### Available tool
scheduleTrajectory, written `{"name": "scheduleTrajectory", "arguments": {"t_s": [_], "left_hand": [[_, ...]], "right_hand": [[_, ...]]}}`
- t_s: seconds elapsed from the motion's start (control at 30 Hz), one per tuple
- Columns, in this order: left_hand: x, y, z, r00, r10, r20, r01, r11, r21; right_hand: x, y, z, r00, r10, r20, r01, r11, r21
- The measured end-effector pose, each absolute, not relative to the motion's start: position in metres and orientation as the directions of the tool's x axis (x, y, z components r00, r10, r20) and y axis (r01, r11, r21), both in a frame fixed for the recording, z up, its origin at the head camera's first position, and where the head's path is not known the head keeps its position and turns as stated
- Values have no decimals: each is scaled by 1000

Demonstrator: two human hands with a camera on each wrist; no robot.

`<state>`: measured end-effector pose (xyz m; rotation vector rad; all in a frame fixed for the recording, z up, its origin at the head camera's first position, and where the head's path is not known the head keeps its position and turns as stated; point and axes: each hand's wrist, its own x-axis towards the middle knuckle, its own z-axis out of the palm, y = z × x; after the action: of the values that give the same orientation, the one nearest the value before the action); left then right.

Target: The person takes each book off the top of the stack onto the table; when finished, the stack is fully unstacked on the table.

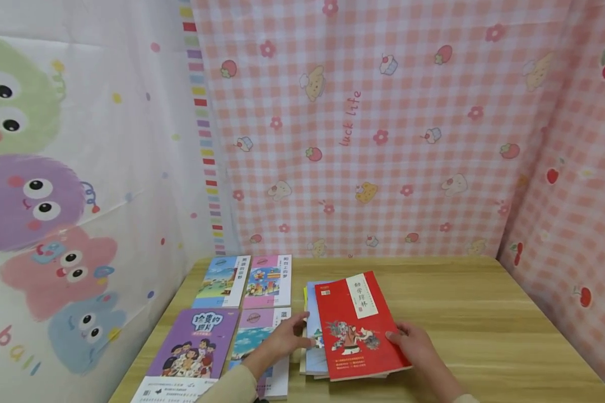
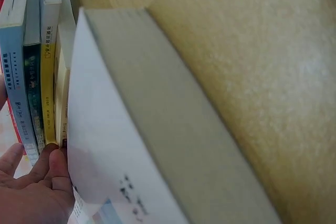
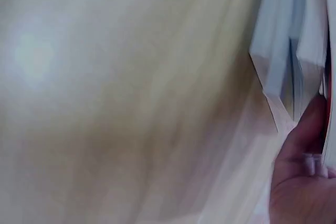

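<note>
Red book (image 1: 354, 330), one: top of the stack (image 2: 32, 93), cover up, set askew. Long axis from between 11 and 12 o'clock to between 5 and 6.

Right hand (image 1: 417, 346), the nearer: at the red book's 4 o'clock, thumb on the cover, a finger beneath, pinching the edge; the book lies toward its 10 o'clock.

Left hand (image 1: 288, 334): at the book's 9 o'clock, fingers loosely spread, touching the stack's spines, clasping nothing; the book lies toward its 3 o'clock. Hands well apart, stack between.

Blue book (image 1: 316, 359): under the red, exposed at 9 o'clock.

Purple book (image 1: 195, 340), pink book (image 1: 267, 282): flat on the table (image 1: 464, 319), at the stack's 9 and 10 o'clock.
</note>
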<state>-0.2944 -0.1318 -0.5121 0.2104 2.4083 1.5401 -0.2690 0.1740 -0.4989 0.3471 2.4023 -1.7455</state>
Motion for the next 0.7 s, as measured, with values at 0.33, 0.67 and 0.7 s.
{"name": "scheduleTrajectory", "arguments": {"t_s": [0.33,0.67,0.7], "left_hand": [[-292,-131,-509,-951,276,-143,-7,441,898],[-290,-131,-508,-948,279,-152,-19,426,905],[-290,-131,-507,-948,279,-150,-17,427,904]], "right_hand": [[-284,196,-487,-981,82,-178,193,240,-951],[-311,219,-476,-978,176,-113,154,237,-959],[-314,222,-475,-977,187,-104,149,245,-958]]}}
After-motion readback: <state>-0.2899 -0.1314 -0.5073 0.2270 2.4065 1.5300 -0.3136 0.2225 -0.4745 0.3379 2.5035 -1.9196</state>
